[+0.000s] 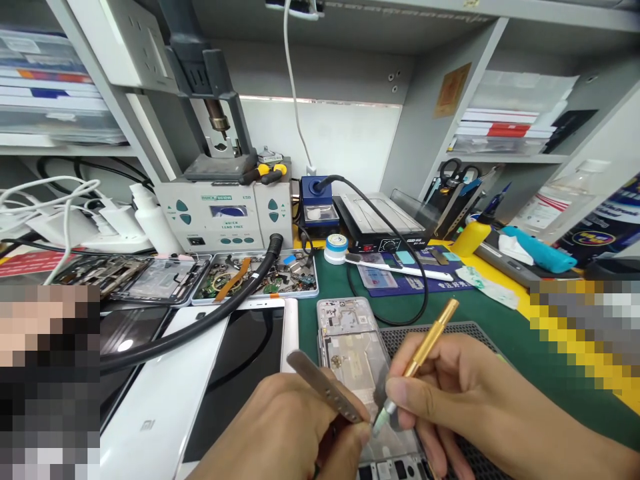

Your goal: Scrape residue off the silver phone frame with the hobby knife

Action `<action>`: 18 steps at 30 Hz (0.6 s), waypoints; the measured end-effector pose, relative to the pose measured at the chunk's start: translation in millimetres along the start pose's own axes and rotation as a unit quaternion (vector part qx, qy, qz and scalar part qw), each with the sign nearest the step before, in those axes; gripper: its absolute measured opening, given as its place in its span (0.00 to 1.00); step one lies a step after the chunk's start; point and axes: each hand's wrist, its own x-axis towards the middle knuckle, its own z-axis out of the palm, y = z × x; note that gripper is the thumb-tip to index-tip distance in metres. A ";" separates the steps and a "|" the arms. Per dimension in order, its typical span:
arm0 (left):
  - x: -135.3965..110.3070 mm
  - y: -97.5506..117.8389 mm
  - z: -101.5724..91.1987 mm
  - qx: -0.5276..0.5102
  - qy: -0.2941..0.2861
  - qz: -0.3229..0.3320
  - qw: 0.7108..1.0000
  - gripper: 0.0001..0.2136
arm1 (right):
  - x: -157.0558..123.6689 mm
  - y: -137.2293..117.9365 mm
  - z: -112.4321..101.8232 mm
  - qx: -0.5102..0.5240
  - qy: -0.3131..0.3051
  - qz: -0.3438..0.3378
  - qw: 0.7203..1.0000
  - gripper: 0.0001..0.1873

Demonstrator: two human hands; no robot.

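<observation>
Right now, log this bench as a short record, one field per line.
Left hand: holds a flat metal tool with holes
Right hand: holds a gold-handled tool
Tool tip: by the phone frame; contact unclear
Left of frame: dark-screened phone
Behind: parts tray, Quick-branded station

A white-handled toothbrush (405,269) lies between a small jar (336,251) (blue and white) and a yellow bottle (466,236).

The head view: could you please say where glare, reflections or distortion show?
Head view: glare spots the dark panel; the black screen reflects a curved shape; the left shelf upright slants, suggesting wide-angle distortion; pixelation covers parts of both sides.
</observation>
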 end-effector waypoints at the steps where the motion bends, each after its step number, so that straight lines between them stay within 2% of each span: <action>1: -0.2 -0.8 -0.4 -0.001 -0.003 -0.001 1.000 0.10 | 0.4 -0.5 -0.5 0.007 0.000 -0.003 1.000 0.25; 6: -2.1 -5.9 2.4 -0.006 -0.010 0.004 1.000 0.12 | 0.6 -0.2 -0.7 0.011 -0.003 -0.009 1.000 0.25; 11: 1.0 -0.7 0.9 0.000 -0.012 0.031 0.999 0.11 | -1.4 10.9 -2.9 -0.025 0.032 -0.003 0.999 0.24; 18: 10.0 11.5 -3.4 0.028 -0.008 0.078 0.997 0.13 | -2.7 4.5 -1.5 -0.029 0.009 -0.009 0.999 0.24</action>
